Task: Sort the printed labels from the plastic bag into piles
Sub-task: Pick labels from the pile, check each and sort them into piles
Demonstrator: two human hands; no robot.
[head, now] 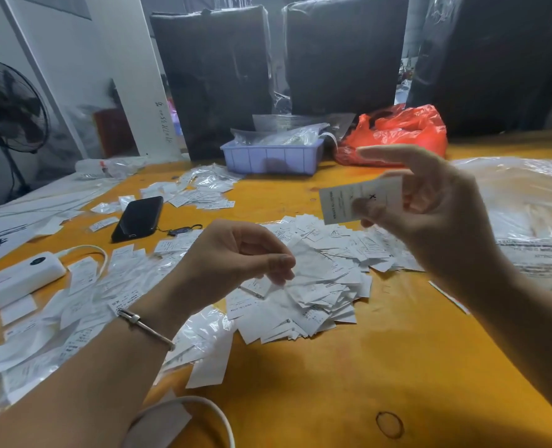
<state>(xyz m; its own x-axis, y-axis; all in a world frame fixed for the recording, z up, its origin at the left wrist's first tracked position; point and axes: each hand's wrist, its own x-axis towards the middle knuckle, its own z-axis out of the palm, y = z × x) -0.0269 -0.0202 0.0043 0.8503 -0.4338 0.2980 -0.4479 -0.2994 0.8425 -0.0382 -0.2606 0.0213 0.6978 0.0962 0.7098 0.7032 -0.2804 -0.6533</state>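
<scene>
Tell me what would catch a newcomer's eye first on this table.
First, the right hand raised mid-frame, pinching a single printed label above the big heap of white labels on the orange table. Next, the red plastic bag at the far edge, beside a lilac tray.

Yellow table (pixel 381 367), scattered labels (pixel 316 286), phone (pixel 138 218), blue tray (pixel 273 158)
</scene>
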